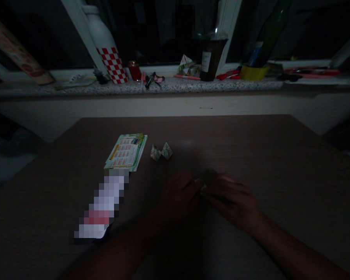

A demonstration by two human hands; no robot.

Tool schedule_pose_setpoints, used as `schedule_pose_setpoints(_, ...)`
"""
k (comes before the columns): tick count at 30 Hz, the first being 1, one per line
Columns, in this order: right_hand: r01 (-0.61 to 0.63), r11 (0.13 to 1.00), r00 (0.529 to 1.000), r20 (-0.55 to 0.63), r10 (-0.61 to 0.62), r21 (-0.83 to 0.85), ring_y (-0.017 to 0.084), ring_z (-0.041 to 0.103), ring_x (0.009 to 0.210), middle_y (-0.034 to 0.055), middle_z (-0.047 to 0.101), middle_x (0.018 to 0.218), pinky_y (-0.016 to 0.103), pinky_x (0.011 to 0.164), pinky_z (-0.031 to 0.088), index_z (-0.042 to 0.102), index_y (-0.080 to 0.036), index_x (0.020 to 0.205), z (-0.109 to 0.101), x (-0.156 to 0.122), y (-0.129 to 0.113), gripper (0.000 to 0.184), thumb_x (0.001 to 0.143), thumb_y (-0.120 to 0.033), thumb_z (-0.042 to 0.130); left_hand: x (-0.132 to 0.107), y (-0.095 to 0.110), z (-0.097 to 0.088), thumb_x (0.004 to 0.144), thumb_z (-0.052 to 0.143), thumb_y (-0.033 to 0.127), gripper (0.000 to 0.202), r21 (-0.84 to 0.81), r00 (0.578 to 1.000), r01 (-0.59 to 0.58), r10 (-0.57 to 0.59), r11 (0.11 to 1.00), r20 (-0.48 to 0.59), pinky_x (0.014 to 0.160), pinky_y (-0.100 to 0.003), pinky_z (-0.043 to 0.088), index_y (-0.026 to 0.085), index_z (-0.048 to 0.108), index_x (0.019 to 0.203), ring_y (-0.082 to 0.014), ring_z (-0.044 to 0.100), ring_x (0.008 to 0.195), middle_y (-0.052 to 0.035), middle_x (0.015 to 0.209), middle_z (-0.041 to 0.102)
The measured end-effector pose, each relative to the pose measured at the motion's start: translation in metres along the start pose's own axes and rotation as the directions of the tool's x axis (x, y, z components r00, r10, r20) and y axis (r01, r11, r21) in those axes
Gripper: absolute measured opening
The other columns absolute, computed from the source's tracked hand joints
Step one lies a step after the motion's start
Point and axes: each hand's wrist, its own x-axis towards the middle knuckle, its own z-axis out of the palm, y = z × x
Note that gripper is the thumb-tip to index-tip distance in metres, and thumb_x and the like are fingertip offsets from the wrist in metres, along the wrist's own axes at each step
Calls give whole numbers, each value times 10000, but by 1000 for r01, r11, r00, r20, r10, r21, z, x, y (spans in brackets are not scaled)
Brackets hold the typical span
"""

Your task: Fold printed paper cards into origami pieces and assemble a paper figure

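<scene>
Paper diamonds (pixel 167 151), two, one piece (pixel 203 188) in two hands (pixel 179 194) (pixel 236 200)

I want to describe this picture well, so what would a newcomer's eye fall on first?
Probably the bright, pixelated object at left on the table, near printed sheets. Next, the white bottle with red checks on the windowsill, upper left. In the dim middle, the left hand and right hand hold a small pale piece.

There I had it: a small, pale, papery piece (pixel 203 188), mostly hidden, pinched between my left hand (pixel 179 193) and right hand (pixel 233 197).
</scene>
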Motion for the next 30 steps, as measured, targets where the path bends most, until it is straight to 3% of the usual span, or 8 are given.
schedule_pose_setpoints(4, -28, 999, 999, -36, 29, 16, 191, 635, 729, 50, 691, 799, 358, 671, 520, 657, -214, 991, -3, 0, 1, 277, 773, -43, 666, 2, 2, -3, 829, 544, 172, 182, -66, 980, 147, -154, 987, -129, 723, -317, 401, 161, 586, 1006, -186, 507, 781, -47, 817, 558)
schedule_pose_setpoints(7, -55, 998, 994, -98, 57, 23, 197, 646, 748, 57, 689, 828, 361, 674, 527, 663, -209, 993, -7, 0, 0, 299, 761, -21, 660, 2, 4, -7, 775, 596, 199, 143, -320, 867, 389, -461, 864, -190, 692, -281, 398, 176, 536, 904, -158, 477, 732, -5, 776, 496)
schedule_pose_setpoints(10, -50, 998, 989, -136, 55, 39, 199, 660, 730, 50, 698, 815, 365, 671, 536, 674, -216, 979, -9, 0, -2, 286, 758, -36, 661, 2, 3, -7, 762, 604, 252, 117, -674, 737, 531, -672, 514, 69, 622, -238, 388, 176, 523, 800, -128, 465, 659, 18, 715, 491)
schedule_pose_setpoints(12, -56, 997, 989, -136, 62, 49, 201, 667, 708, 52, 706, 793, 363, 645, 541, 682, -215, 959, -8, 1, -3, 247, 767, -62, 658, 2, 2, -3, 761, 623, 345, 199, -793, 688, 567, -659, 225, 305, 571, -223, 369, 156, 565, 777, -115, 465, 603, 17, 666, 516)
schedule_pose_setpoints(14, -64, 996, 991, -118, 70, 55, 205, 670, 695, 55, 713, 772, 364, 628, 543, 685, -215, 943, -7, 2, -3, 214, 774, -86, 661, 3, 1, 1, 737, 662, 430, 301, -827, 671, 562, -598, 24, 439, 543, -217, 356, 137, 611, 782, -105, 467, 564, 8, 646, 548)
schedule_pose_setpoints(16, -63, 996, 992, -102, 70, 69, 207, 671, 694, 54, 718, 769, 371, 630, 545, 684, -220, 941, -6, 3, -3, 207, 773, -99, 670, 3, 1, 5, 726, 694, 432, 314, -833, 670, 547, -557, -78, 492, 565, -222, 378, 133, 645, 810, -110, 500, 587, -8, 688, 588)
schedule_pose_setpoints(23, -129, 981, 986, -83, 142, 141, 195, 664, 694, 52, 709, 764, 351, 624, 544, 678, -211, 906, -3, 2, -4, 184, 782, -79, 646, 0, -2, 10, 715, 739, 328, 212, -841, 681, 533, -543, -93, 491, 589, -221, 406, 138, 687, 791, -99, 528, 584, 1, 677, 625)
schedule_pose_setpoints(30, -440, 887, 881, -124, 456, 139, 163, 679, 686, 33, 725, 794, 264, 622, 544, 664, -211, 925, 2, -7, 1, 155, 775, -184, 688, 8, 8, -1, 676, 737, 356, 236, -768, 639, 621, -671, 159, 377, 482, -194, 324, 138, 650, 659, -88, 447, 504, 30, 539, 544)
